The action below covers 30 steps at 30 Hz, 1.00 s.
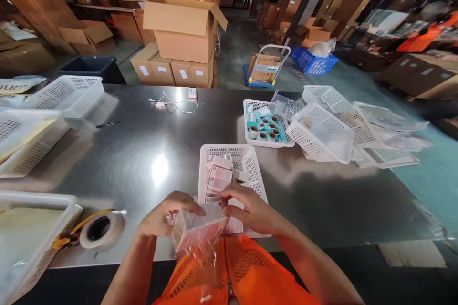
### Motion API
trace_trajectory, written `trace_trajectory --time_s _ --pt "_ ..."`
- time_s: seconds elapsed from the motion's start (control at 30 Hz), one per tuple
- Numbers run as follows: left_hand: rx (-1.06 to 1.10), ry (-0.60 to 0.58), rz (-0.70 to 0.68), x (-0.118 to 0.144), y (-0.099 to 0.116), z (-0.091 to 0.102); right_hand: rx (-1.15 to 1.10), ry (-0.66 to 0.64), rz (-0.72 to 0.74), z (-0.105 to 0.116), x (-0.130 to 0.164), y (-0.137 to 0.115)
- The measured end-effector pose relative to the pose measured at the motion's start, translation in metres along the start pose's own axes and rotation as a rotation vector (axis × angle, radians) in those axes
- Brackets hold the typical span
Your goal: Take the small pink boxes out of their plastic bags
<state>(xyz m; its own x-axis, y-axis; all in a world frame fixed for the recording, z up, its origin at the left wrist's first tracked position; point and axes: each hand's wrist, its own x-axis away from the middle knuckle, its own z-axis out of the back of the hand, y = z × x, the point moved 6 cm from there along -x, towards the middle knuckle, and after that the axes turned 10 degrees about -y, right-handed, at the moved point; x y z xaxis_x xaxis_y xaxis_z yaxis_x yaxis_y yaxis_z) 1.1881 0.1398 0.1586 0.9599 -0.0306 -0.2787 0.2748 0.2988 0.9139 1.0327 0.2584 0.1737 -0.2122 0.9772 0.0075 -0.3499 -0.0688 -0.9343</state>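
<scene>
A small pinkish box in clear plastic wrap [202, 228] is held up close to my orange vest. My left hand [175, 210] grips it from the left side, thumb over the top. At its right end my right hand [245, 206] has thumb and fingers pinched together near the plastic; what is between them is hard to make out. A loose tail of clear film hangs below the box. Just beyond, and partly under my hands, stands a white perforated basket [255, 171] with several pink and white small boxes [220, 178] inside.
A tape dispenser [101, 229] lies at the left beside white trays [67, 200]. A basket of teal-labelled rolls [266, 124] and piled white baskets [322, 131] stand at the right. A pen [108, 124] and a white cable [179, 104] lie farther back. Cartons [182, 33] stand past the metal table [143, 152].
</scene>
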Motion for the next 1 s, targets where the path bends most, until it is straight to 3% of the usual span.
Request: trace_trajectory --time_s 0.1,0.3,0.53,0.73,1.0 --pt "-0.073 -0.024 -0.049 -0.004 0.007 0.000 0.040 -0.009 -0.010 -0.001 -0.002 -0.001" --pt "-0.137 -0.028 0.051 -0.005 0.002 0.000 0.119 0.071 -0.062 -0.013 -0.002 0.006" --pt "-0.067 0.186 0.154 0.019 -0.017 0.022 -0.001 0.330 0.064 0.009 0.017 0.006" --pt "-0.127 0.006 0.036 0.013 0.000 0.014 0.111 0.041 0.019 -0.006 -0.008 0.001" --pt "-0.146 0.024 0.039 0.015 -0.001 0.009 0.147 0.120 -0.022 -0.011 -0.015 0.002"
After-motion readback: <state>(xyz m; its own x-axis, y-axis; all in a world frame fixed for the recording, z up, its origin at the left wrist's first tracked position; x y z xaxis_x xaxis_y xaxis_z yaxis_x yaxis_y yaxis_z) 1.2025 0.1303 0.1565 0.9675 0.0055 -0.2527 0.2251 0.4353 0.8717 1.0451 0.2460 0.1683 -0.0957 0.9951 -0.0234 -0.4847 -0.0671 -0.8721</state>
